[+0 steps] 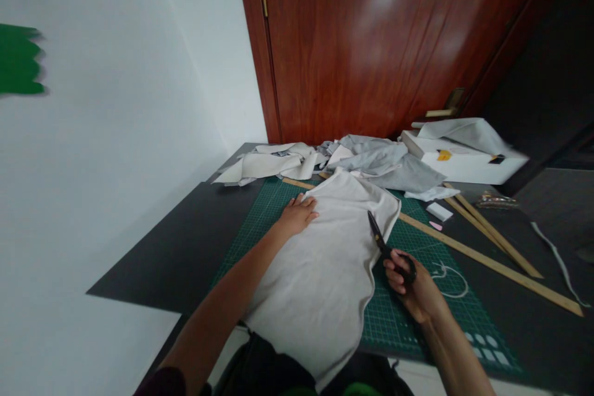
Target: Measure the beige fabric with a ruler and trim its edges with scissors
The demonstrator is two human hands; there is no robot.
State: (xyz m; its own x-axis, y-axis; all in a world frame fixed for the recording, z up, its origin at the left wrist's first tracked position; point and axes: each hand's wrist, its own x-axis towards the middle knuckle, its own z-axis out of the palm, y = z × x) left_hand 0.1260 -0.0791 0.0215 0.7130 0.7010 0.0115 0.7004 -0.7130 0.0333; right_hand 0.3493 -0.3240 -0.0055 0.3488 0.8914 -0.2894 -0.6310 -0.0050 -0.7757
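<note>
A pale grey-white piece of fabric [325,260] lies over the green cutting mat [464,312], and its lower part hangs past the front edge toward my lap. My left hand [299,213] rests flat on the fabric's upper left side, fingers spread. Black-handled scissors [378,235] are in my right hand [408,281], with my fingers around the handles. The blades look closed and point up and left over the fabric's right side. I cannot tell whether the tip touches the cloth.
Behind the mat lie cream fabric pieces [278,164] and a grey fabric heap [375,161]. A white box [468,161] stands at the back right. A long wooden ruler [492,264] crosses the mat, near more wooden strips [496,235]. A white cord [457,294] lies at right.
</note>
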